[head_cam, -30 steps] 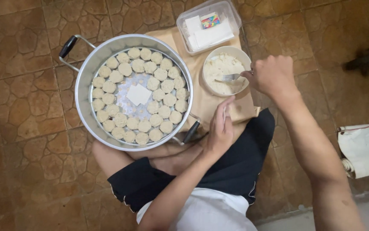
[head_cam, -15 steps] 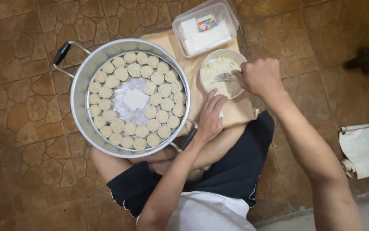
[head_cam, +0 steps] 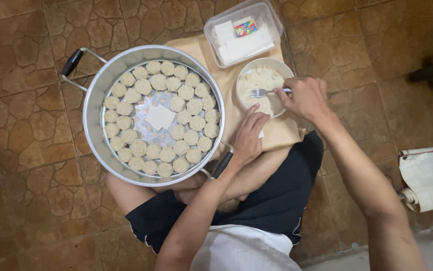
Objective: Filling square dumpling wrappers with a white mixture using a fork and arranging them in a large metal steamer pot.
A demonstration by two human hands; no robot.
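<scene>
Metal fork [head_cam: 260,92] with a silver handle — pinched in the right hand [head_cam: 304,98], tines in the pale filling of the round white bowl [head_cam: 261,90]. Left hand [head_cam: 249,136] lies with fingers loosely spread on the brown board [head_cam: 276,133], holding nothing, just beside the bowl. Round aluminium steamer pan [head_cam: 153,114] of small dumplings sits left — a clear plastic box [head_cam: 243,31] above.

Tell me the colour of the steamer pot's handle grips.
Black grips on the round silver metal steamer pot, clearest in the head view.
</scene>
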